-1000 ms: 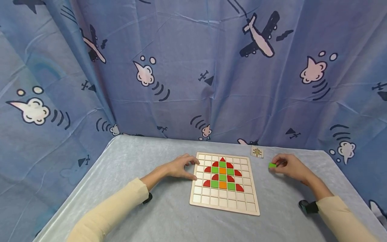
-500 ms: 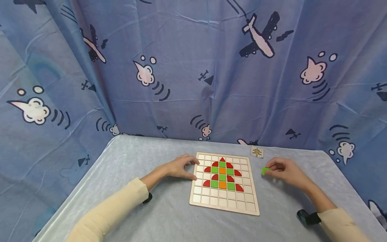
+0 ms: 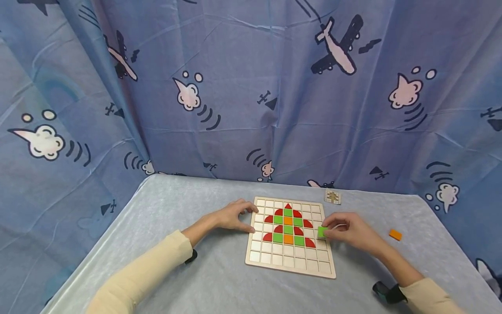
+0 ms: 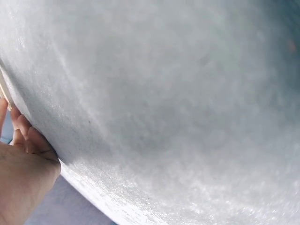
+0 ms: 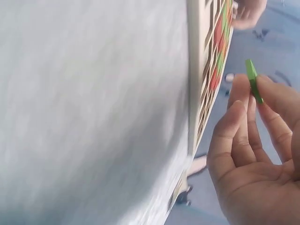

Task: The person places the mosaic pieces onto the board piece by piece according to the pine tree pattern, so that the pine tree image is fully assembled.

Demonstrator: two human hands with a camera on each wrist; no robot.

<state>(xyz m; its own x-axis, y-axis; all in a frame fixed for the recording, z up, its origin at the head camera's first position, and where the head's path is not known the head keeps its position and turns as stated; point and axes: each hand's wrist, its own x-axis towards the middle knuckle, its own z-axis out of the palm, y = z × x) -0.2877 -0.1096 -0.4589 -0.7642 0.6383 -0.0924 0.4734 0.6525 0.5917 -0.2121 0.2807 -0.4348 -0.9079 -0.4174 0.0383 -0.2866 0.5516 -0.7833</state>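
A square wooden grid board (image 3: 290,271) lies on the table. Red, green and orange tiles form a tree-like pattern on it. My left hand (image 3: 231,216) rests at the board's left edge, its thumb and forefinger spread apart and touching the rim. In the left wrist view that left hand (image 4: 26,173) shows only at the lower left. Over the right side of the board, my right hand (image 3: 351,231) pinches a green square tile (image 3: 322,232) between thumb and fingertips. The right wrist view shows the green tile (image 5: 253,80) held on edge, above the board's level.
An orange tile (image 3: 395,234) lies on the table to the right, beyond the right forearm. A small patterned card (image 3: 333,197) is behind the board's far right corner. A blue printed curtain (image 3: 235,87) hangs behind the grey-white tablecloth (image 3: 188,192).
My right hand has moved left and nearer, carrying the green tile from the table's right side to over the board. The orange tile has come into sight. My left hand stays put.
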